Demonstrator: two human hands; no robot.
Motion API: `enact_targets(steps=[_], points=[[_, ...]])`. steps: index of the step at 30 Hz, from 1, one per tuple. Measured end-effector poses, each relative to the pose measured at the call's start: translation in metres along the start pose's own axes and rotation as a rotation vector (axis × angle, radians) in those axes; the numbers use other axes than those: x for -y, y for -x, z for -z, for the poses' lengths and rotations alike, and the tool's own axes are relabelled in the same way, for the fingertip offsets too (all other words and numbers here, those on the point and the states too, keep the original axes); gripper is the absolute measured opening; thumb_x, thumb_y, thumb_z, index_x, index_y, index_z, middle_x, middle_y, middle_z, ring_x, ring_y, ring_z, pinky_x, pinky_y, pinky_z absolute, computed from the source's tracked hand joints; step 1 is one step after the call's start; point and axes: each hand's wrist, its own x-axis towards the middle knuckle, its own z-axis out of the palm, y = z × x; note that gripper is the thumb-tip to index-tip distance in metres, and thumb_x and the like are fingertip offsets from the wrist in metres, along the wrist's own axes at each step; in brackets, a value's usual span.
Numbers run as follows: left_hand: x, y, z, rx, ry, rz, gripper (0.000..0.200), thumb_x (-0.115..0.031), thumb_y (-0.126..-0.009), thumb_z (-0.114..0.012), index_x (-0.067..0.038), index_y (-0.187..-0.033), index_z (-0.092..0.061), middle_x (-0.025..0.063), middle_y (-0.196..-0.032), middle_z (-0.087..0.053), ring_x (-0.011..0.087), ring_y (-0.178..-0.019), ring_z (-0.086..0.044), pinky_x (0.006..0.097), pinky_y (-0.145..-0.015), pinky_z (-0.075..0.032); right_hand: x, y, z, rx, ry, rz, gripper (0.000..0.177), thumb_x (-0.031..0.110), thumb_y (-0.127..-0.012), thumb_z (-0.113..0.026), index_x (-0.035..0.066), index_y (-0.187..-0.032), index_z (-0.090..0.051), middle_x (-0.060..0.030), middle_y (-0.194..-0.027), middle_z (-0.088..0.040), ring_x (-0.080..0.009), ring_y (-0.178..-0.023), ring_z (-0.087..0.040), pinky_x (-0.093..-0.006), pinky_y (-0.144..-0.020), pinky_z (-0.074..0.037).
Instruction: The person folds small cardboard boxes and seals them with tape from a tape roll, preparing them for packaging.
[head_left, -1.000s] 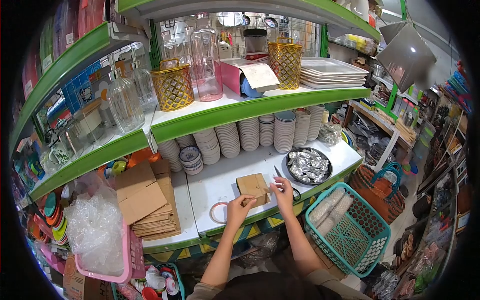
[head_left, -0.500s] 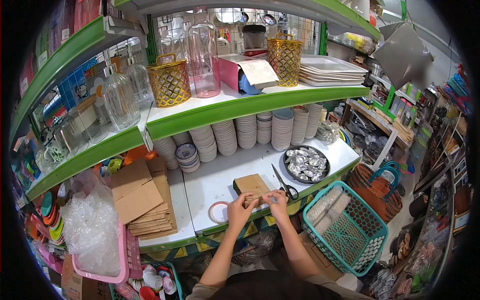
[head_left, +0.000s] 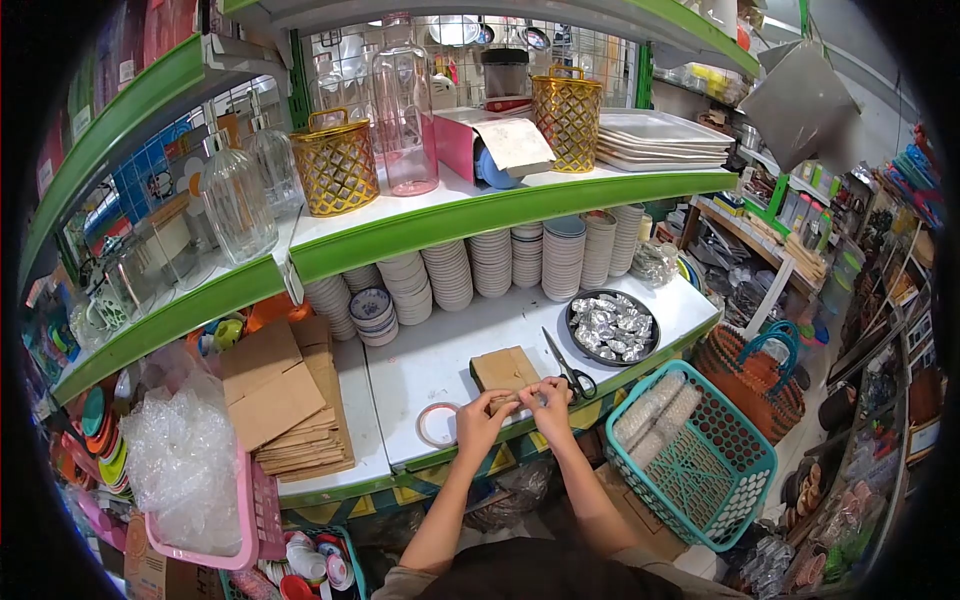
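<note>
From where I stand, both grips are narrow: the left hand [head_left: 482, 420] and the right hand [head_left: 548, 412] pinch at the near side of a small brown cardboard packet [head_left: 503, 368], fingertips close together. It lies by the front edge of the white table [head_left: 420, 365]. Just beside the left hand sits a roll of tape [head_left: 420, 425]; the open-bladed look of the black-handled scissors [head_left: 572, 377] I can't confirm, but they lie right of the packet. Beyond them, toward the right end, a round black pan [head_left: 612, 363] holds silvery foil pieces [head_left: 612, 325]. Flattened cardboard [head_left: 300, 410] is piled at the left end, and stacked bowls [head_left: 490, 265] line the back.
</note>
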Motion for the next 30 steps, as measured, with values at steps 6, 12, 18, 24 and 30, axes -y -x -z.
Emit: enact_targets(steps=[6, 12, 18, 24, 30], points=[[0.012, -0.002, 0.0, 0.044, 0.036, 0.047, 0.025, -0.02, -0.075, -0.077, -0.008, -0.096, -0.071, 0.004, -0.066, -0.066, 0.0061, -0.051, -0.049, 0.0226, -0.047, -0.038, -0.011, -0.004, -0.004, 0.009, -0.03, 0.049, 0.011, 0.016, -0.076, -0.073, 0.01, -0.084, -0.069, -0.0081, -0.104, -0.044, -0.0254, -0.105, -0.038, -0.0367, -0.095, -0.029], [0.013, -0.003, -0.001, 0.027, 0.033, 0.024, 0.026, -0.025, -0.075, -0.077, -0.01, -0.096, -0.072, 0.0056, -0.062, -0.064, 0.009, -0.048, -0.048, 0.0249, -0.046, -0.039, -0.012, -0.007, -0.003, -0.01, -0.022, 0.098, 0.012, 0.016, -0.077, -0.072, 0.01, -0.087, -0.069, -0.0088, -0.105, -0.045, -0.0262, -0.104, -0.039, -0.0372, -0.094, -0.03], [0.009, -0.003, 0.001, 0.036, -0.031, 0.048, 0.026, -0.026, -0.075, -0.078, -0.011, -0.095, -0.072, 0.0062, -0.062, -0.065, 0.0093, -0.048, -0.049, 0.0256, -0.046, -0.039, -0.016, -0.008, -0.001, 0.002, -0.003, 0.145, 0.013, 0.017, -0.077, -0.073, 0.01, -0.087, -0.069, -0.0087, -0.105, -0.045, -0.0257, -0.104, -0.04, -0.0367, -0.094, -0.03], [0.012, -0.004, 0.0, 0.029, -0.017, 0.056, 0.025, -0.025, -0.075, -0.078, -0.011, -0.095, -0.072, 0.0063, -0.064, -0.065, 0.0092, -0.049, -0.051, 0.0252, -0.046, -0.039, -0.014, -0.009, 0.005, 0.052, -0.006, 0.179, 0.016, 0.014, -0.072, -0.077, 0.011, -0.086, -0.069, -0.0075, -0.105, -0.045, -0.0245, -0.106, -0.04, -0.0358, -0.093, -0.032], [0.016, -0.006, -0.001, 0.043, 0.097, 0.077, 0.024, -0.021, -0.075, -0.077, -0.008, -0.095, -0.071, 0.0035, -0.071, -0.069, 0.0068, -0.053, -0.051, 0.0232, -0.048, -0.039, -0.024, -0.01, -0.001, -0.002, -0.003, 0.229, 0.022, 0.013, -0.067, -0.08, 0.011, -0.085, -0.069, -0.005, -0.103, -0.044, -0.0214, -0.103, -0.043, -0.031, -0.082, -0.039]])
